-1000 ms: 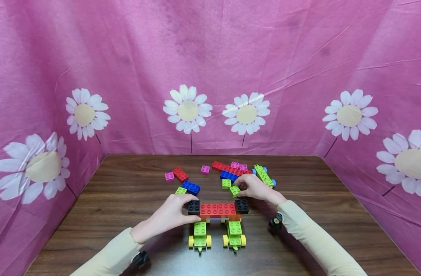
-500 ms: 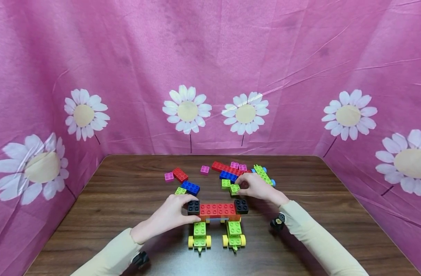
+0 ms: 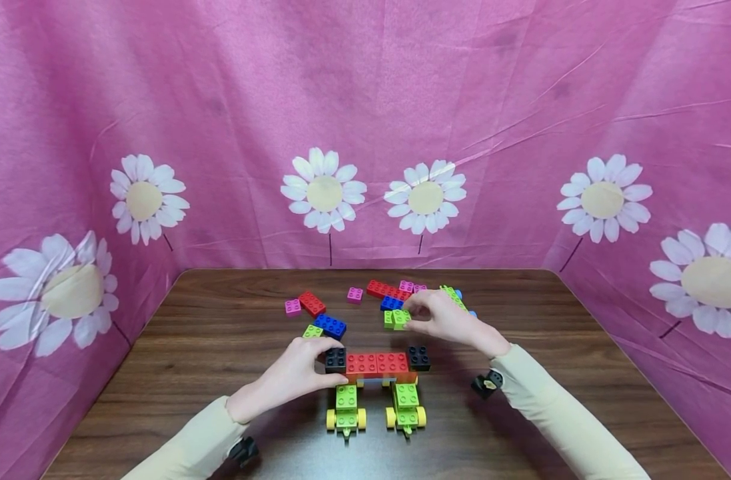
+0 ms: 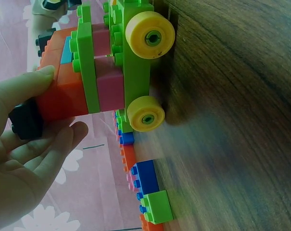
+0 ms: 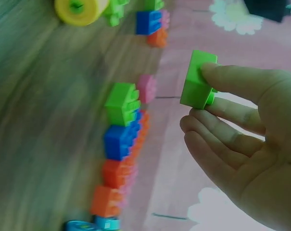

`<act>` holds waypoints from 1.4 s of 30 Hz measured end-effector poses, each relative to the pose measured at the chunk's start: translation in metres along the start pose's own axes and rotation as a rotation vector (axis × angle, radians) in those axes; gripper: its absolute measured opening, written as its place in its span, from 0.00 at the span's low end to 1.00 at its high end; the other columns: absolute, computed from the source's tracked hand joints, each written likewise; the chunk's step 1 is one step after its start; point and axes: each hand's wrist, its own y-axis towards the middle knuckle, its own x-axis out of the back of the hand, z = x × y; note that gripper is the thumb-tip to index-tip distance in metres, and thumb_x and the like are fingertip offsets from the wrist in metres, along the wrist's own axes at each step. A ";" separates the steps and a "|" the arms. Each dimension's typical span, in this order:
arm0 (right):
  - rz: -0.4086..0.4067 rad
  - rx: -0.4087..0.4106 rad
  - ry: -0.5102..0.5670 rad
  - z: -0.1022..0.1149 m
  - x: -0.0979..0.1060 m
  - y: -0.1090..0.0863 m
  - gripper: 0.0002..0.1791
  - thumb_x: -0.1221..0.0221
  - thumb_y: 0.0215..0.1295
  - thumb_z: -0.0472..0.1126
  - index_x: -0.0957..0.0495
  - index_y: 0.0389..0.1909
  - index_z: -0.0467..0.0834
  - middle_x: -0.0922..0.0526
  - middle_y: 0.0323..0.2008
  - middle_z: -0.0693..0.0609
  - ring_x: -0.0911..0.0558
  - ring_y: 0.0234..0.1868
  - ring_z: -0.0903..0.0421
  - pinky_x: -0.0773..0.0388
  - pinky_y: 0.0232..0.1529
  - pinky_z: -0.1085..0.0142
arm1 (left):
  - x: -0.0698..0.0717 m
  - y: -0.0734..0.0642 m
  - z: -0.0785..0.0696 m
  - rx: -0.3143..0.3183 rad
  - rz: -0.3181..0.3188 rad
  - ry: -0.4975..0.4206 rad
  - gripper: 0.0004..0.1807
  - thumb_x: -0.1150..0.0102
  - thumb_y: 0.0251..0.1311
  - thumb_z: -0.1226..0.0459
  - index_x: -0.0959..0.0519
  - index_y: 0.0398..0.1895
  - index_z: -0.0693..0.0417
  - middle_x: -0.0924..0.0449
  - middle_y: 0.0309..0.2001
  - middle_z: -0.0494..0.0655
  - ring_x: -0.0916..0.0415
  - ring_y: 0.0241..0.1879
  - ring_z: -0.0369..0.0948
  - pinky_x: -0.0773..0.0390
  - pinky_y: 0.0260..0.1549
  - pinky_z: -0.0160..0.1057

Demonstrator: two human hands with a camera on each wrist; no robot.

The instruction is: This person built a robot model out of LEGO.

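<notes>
In the head view, my left hand [image 3: 308, 370] grips the left end of a toy-brick build, its thumb on the near side of a red brick [image 3: 362, 365]. Black bricks [image 3: 419, 358] top both ends. Below are green wheeled bases [image 3: 347, 420] with yellow wheels [image 4: 150, 36]; the left wrist view also shows pink bricks [image 4: 110, 84] between green layers. My right hand [image 3: 446, 320] pinches a small green brick [image 5: 199, 79] between thumb and fingers. In the right wrist view that brick is raised off the table, beside another green brick [image 5: 121, 103] standing lower.
Behind the build lie loose bricks: blue [image 3: 330, 326], red [image 3: 312, 303], pink [image 3: 355, 295] and green [image 3: 312, 331]. A long red brick [image 3: 382, 289] and a green wheeled base [image 3: 454, 297] lie at the back right. Flowered pink cloth [image 3: 365, 100] surrounds the brown table [image 3: 221, 313].
My right hand has taken hold of the small green brick and lifted it, shifting slightly left and away in the head view. My left hand has stayed on the build.
</notes>
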 end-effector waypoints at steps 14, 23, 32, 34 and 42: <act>0.000 0.112 -0.013 0.047 0.020 -0.002 0.15 0.30 0.58 0.44 0.18 0.44 0.43 0.14 0.40 0.53 0.17 0.40 0.61 0.17 0.44 0.64 | 0.001 0.000 -0.002 0.009 0.005 -0.011 0.21 0.26 0.52 0.55 0.18 0.45 0.57 0.16 0.31 0.41 0.24 0.29 0.35 0.21 0.29 0.31; 0.021 0.172 -0.006 0.068 0.023 -0.006 0.16 0.30 0.59 0.46 0.17 0.46 0.44 0.15 0.42 0.53 0.19 0.37 0.62 0.18 0.40 0.67 | 0.001 0.001 -0.002 0.023 0.012 -0.017 0.20 0.26 0.52 0.55 0.18 0.45 0.56 0.16 0.33 0.41 0.26 0.29 0.32 0.23 0.29 0.29; 0.054 0.210 -0.021 0.080 0.018 -0.008 0.15 0.31 0.60 0.48 0.18 0.45 0.46 0.16 0.40 0.56 0.20 0.35 0.64 0.21 0.36 0.76 | 0.002 0.001 -0.002 0.013 0.018 -0.010 0.22 0.26 0.53 0.54 0.18 0.45 0.57 0.15 0.33 0.42 0.27 0.29 0.31 0.26 0.28 0.26; 0.076 0.205 -0.021 0.084 0.016 -0.008 0.15 0.31 0.60 0.48 0.17 0.45 0.47 0.16 0.40 0.56 0.21 0.33 0.63 0.23 0.33 0.77 | 0.002 0.001 -0.002 0.014 0.018 -0.008 0.22 0.26 0.53 0.54 0.18 0.45 0.57 0.15 0.33 0.42 0.27 0.29 0.31 0.26 0.28 0.26; 0.102 0.242 0.002 0.091 0.010 -0.008 0.14 0.32 0.61 0.47 0.17 0.45 0.45 0.16 0.39 0.55 0.22 0.33 0.62 0.25 0.32 0.78 | 0.003 0.000 -0.004 0.023 0.025 -0.031 0.23 0.26 0.53 0.54 0.18 0.46 0.59 0.15 0.34 0.44 0.29 0.28 0.29 0.26 0.27 0.26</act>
